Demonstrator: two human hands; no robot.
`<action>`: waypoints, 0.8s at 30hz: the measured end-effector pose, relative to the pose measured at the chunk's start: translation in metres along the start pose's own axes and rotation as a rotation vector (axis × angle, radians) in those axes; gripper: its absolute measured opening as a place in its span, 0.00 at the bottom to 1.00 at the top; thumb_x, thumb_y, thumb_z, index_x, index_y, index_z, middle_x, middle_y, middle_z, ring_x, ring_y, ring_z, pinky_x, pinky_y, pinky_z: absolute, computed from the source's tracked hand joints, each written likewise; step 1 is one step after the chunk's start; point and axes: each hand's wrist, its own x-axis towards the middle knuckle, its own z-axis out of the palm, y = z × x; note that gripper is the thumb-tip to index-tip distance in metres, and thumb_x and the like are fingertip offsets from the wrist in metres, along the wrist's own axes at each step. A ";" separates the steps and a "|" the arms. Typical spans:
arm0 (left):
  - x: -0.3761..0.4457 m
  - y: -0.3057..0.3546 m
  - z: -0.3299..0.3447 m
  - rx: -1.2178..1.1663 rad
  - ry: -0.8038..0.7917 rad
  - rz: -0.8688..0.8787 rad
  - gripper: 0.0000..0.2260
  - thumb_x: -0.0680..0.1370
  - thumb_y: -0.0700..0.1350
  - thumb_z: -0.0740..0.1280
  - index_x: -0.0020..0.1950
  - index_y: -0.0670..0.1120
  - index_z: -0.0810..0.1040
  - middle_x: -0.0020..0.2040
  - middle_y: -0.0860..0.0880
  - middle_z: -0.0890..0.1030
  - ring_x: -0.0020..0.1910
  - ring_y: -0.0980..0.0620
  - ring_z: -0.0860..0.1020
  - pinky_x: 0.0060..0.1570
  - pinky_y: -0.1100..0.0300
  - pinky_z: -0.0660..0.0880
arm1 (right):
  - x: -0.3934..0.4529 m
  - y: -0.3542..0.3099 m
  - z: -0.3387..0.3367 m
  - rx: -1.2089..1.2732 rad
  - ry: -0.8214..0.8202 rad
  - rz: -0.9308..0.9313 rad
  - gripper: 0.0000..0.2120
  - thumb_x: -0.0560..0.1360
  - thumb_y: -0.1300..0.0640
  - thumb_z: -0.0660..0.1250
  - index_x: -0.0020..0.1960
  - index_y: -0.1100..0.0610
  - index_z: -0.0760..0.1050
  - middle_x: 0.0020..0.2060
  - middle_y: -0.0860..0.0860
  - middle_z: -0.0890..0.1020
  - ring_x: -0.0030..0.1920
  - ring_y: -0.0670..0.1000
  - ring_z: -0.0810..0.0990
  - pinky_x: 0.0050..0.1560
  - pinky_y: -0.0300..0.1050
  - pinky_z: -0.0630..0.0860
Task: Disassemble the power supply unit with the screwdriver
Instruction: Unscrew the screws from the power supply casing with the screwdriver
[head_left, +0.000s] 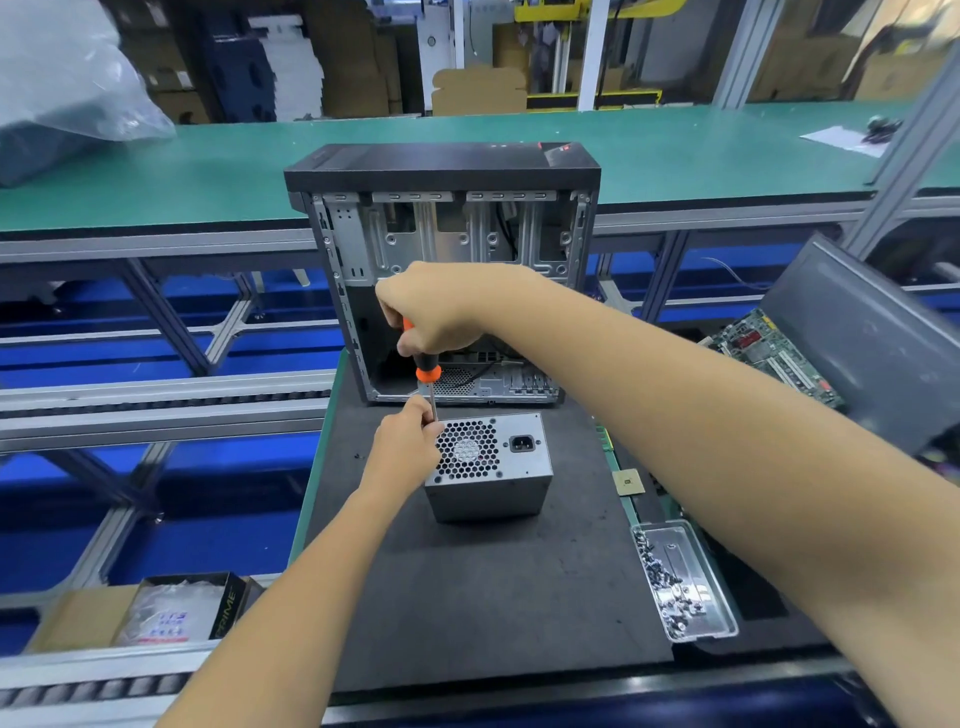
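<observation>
A grey metal power supply unit (498, 478) stands on the dark mat (467, 597), its honeycomb fan grille and power socket facing up. My right hand (436, 306) grips the orange and black handle of a screwdriver (427, 374) held nearly upright, tip down at the unit's upper left corner. My left hand (405, 447) pinches the thin shaft just above the tip, right at that corner. The tip itself is hidden behind my left fingers.
An open, emptied computer case (447, 218) stands upright just behind the unit. A clear tray of several screws (680, 582) lies at the right, with a small chip (627, 482) and a green circuit board (774, 358) beyond. A cardboard box (156, 613) sits lower left.
</observation>
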 end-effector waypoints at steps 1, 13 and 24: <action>0.000 -0.001 0.000 -0.006 0.001 0.003 0.09 0.79 0.41 0.64 0.40 0.48 0.66 0.34 0.46 0.75 0.31 0.49 0.72 0.30 0.56 0.68 | -0.001 0.001 -0.001 0.021 0.004 -0.012 0.14 0.77 0.54 0.67 0.58 0.62 0.73 0.51 0.55 0.79 0.49 0.56 0.77 0.44 0.49 0.72; -0.002 -0.002 0.001 -0.006 0.003 0.017 0.09 0.79 0.42 0.64 0.41 0.50 0.66 0.34 0.46 0.76 0.32 0.47 0.73 0.32 0.52 0.70 | 0.001 0.002 0.009 0.108 0.055 0.106 0.17 0.79 0.41 0.59 0.47 0.56 0.69 0.38 0.49 0.72 0.38 0.50 0.73 0.36 0.45 0.66; -0.003 0.001 -0.001 -0.019 -0.017 0.019 0.07 0.79 0.41 0.63 0.42 0.47 0.67 0.36 0.45 0.76 0.34 0.46 0.73 0.34 0.51 0.71 | 0.002 0.006 0.006 0.077 0.020 -0.032 0.08 0.76 0.58 0.66 0.54 0.57 0.71 0.44 0.49 0.76 0.47 0.53 0.74 0.39 0.45 0.70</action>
